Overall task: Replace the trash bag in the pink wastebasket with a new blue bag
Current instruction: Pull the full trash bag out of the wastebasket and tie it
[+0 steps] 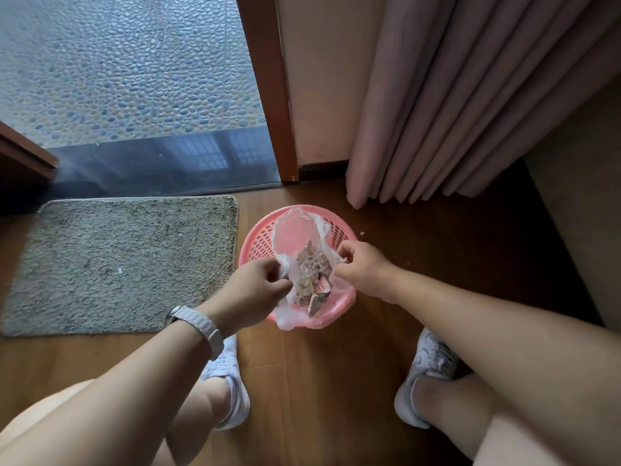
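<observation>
A pink lattice wastebasket (258, 242) stands on the wooden floor in the middle of the view. A thin clear trash bag (295, 227) lines it, with crumpled wrappers and scraps (311, 274) inside. My left hand (253, 285) pinches the bag's left edge over the basket's near-left rim. At the right rim, my right hand (361, 265) pinches the bag's right edge. Both hands pull the bag's mouth inward. No blue bag is visible.
A grey shaggy doormat (121, 264) lies left of the basket before a glass door (134, 79). Pink curtains (470, 112) hang at the back right. My two white sneakers (228, 381) flank the floor just below the basket.
</observation>
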The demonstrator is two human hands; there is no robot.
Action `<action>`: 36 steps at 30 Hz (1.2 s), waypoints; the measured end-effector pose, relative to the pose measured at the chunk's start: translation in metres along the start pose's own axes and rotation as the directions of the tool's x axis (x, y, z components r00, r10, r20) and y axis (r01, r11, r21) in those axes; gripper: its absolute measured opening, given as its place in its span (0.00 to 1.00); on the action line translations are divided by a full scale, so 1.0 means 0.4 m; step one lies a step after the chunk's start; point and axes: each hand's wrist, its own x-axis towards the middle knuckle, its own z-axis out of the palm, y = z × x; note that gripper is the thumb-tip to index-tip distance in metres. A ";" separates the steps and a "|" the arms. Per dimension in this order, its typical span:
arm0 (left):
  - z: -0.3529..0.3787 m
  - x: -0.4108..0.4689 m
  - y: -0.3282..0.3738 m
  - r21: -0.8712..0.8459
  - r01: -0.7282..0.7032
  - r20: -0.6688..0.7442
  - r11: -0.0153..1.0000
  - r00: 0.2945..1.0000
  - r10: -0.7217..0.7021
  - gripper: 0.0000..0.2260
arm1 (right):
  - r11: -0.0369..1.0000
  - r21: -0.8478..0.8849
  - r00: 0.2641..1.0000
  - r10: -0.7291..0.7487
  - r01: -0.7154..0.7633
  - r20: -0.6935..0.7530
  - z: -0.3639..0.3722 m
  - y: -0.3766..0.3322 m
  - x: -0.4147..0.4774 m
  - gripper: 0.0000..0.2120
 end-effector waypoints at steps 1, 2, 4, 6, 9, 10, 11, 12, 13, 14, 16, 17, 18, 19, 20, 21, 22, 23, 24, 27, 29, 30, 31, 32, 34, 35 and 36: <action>-0.001 -0.008 0.000 -0.011 0.013 -0.016 1.000 1.000 -0.013 0.10 | 1.000 0.002 1.000 -0.009 0.009 -0.009 -0.002 -0.005 -0.010 0.02; -0.003 -0.015 0.000 -0.025 0.025 -0.038 0.999 0.999 -0.026 0.10 | 1.000 0.006 1.000 -0.014 0.014 -0.024 -0.006 -0.011 -0.019 0.02; -0.012 -0.029 0.002 -0.095 0.048 -0.087 0.994 0.995 -0.056 0.09 | 0.999 0.014 0.997 -0.029 0.030 -0.069 -0.014 -0.021 -0.036 0.06; -0.024 -0.044 0.010 -0.226 0.062 -0.112 0.972 0.990 -0.090 0.07 | 0.998 -0.002 0.992 -0.058 0.058 -0.111 -0.023 -0.032 -0.052 0.09; -0.037 -0.060 0.022 -0.366 0.012 -0.190 0.931 0.978 -0.088 0.10 | 0.994 -0.052 0.980 -0.107 0.099 -0.166 -0.035 -0.031 -0.075 0.11; -0.041 -0.063 0.026 -0.392 -0.018 -0.222 0.920 0.972 -0.076 0.11 | 0.991 -0.067 0.972 -0.124 0.112 -0.201 -0.040 -0.028 -0.084 0.11; -0.046 -0.065 0.031 -0.410 -0.047 -0.249 0.911 0.967 -0.062 0.13 | 0.988 -0.081 0.959 -0.145 0.128 -0.246 -0.047 -0.026 -0.094 0.10; -0.050 -0.065 0.035 -0.420 -0.069 -0.269 0.905 0.962 -0.051 0.15 | 0.985 -0.094 0.942 -0.167 0.146 -0.290 -0.054 -0.025 -0.102 0.08; -0.053 -0.064 0.040 -0.429 -0.087 -0.285 0.899 0.957 -0.043 0.16 | 0.982 -0.094 0.929 -0.186 0.164 -0.320 -0.062 -0.027 -0.112 0.06; -0.056 -0.062 0.046 -0.435 -0.103 -0.299 0.894 0.954 -0.036 0.16 | 0.983 -0.075 0.926 -0.185 0.170 -0.329 -0.069 -0.029 -0.119 0.06; -0.059 -0.054 0.058 -0.466 -0.126 -0.312 0.876 0.950 -0.029 0.14 | 0.990 0.012 0.946 -0.132 0.141 -0.297 -0.080 -0.029 -0.120 0.10; -0.060 -0.048 0.064 -0.480 -0.135 -0.311 0.867 0.950 -0.025 0.13 | 0.993 0.050 0.959 -0.093 0.110 -0.267 -0.082 -0.029 -0.116 0.11; -0.062 -0.043 0.071 -0.484 -0.144 -0.311 0.863 0.950 -0.016 0.12 | 0.994 0.074 0.969 -0.062 0.082 -0.240 -0.083 -0.031 -0.112 0.11; -0.062 -0.036 0.078 -0.481 -0.153 -0.311 0.863 0.951 -0.004 0.12 | 0.994 0.095 0.974 -0.035 0.058 -0.222 -0.082 -0.036 -0.109 0.11; -0.063 -0.028 0.083 -0.475 -0.162 -0.313 0.865 0.950 0.006 0.11 | 0.992 0.124 0.979 -0.013 0.039 -0.205 -0.081 -0.045 -0.106 0.11; -0.065 -0.020 0.088 -0.470 -0.171 -0.314 0.866 0.949 0.017 0.11 | 0.987 0.159 0.981 0.005 0.026 -0.191 -0.078 -0.055 -0.101 0.11; -0.065 -0.010 0.091 -0.464 -0.177 -0.312 0.868 0.950 0.027 0.11 | 0.978 0.206 0.985 0.020 0.016 -0.174 -0.073 -0.066 -0.096 0.11; -0.065 0.000 0.092 -0.459 -0.182 -0.305 0.870 0.952 0.038 0.11 | 0.965 0.261 0.989 0.028 0.011 -0.146 -0.068 -0.076 -0.091 0.11; -0.064 0.010 0.092 -0.460 -0.184 -0.297 0.869 0.954 0.045 0.11 | 0.952 0.305 0.993 0.027 0.009 -0.113 -0.063 -0.084 -0.084 0.10; -0.063 0.039 0.086 -0.481 -0.182 -0.273 0.858 0.961 0.051 0.09 | 0.989 0.147 1.000 0.011 -0.009 -0.008 -0.052 -0.080 -0.051 0.12; -0.066 0.058 0.085 -0.505 -0.187 -0.255 0.843 0.965 0.062 0.04 | 0.983 -0.185 0.998 0.028 -0.018 0.049 -0.055 -0.064 -0.023 0.16; -0.067 0.068 0.084 -0.511 -0.193 -0.248 0.838 0.966 0.072 0.02 | 0.966 -0.259 0.997 0.040 -0.021 0.068 -0.060 -0.059 -0.010 0.16; -0.069 0.077 0.085 -0.512 -0.197 -0.246 0.836 0.966 0.077 0.03 | 0.961 -0.276 0.996 0.038 -0.016 0.074 -0.068 -0.055 0.001 0.16; -0.070 0.085 0.083 -0.515 -0.194 -0.240 0.835 0.968 0.076 0.03 | 0.962 -0.273 0.997 0.025 -0.006 0.069 -0.077 -0.055 0.009 0.14; -0.070 0.101 0.076 -0.511 -0.180 -0.230 0.841 0.971 0.068 0.03 | 0.963 -0.268 0.999 -0.026 0.031 0.021 -0.098 -0.057 0.024 0.11; -0.069 0.107 0.073 -0.498 -0.176 -0.235 0.849 0.970 0.063 0.03 | 0.959 -0.277 0.998 -0.065 0.057 -0.020 -0.108 -0.058 0.031 0.12; -0.068 0.112 0.071 -0.486 -0.172 -0.244 0.857 0.968 0.056 0.04 | 0.955 -0.285 0.991 -0.113 0.088 -0.070 -0.116 -0.062 0.036 0.12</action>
